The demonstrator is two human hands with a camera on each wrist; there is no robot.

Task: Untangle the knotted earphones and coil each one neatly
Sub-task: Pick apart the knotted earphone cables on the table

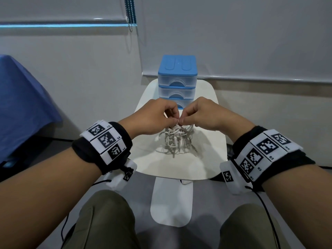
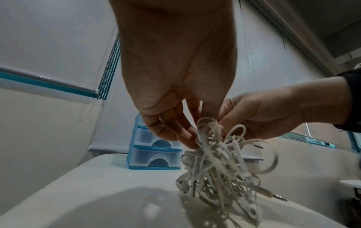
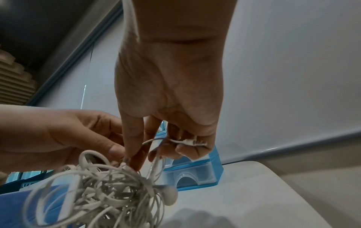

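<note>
A tangled bundle of white earphones [image 1: 177, 139] hangs over the small white table [image 1: 206, 155], its lower loops touching the top. My left hand [image 1: 158, 115] pinches a cable loop at the top of the tangle between thumb and forefinger. Right beside it, my right hand [image 1: 199, 114] pinches the same spot. From the left wrist view the earphones [image 2: 220, 166] dangle from my left fingers [image 2: 187, 138], with buds and a jack plug at the bottom. In the right wrist view my right hand [image 3: 160, 148] also curls its outer fingers round a cable piece, above the earphones [image 3: 109, 189].
A small blue-topped drawer unit [image 1: 177, 79] with clear drawers stands at the table's far edge, just behind my hands. A blue cloth [image 1: 23, 108] covers something at the left. My knees [image 1: 107, 221] are below the table's near edge. A wall with roller blinds is behind.
</note>
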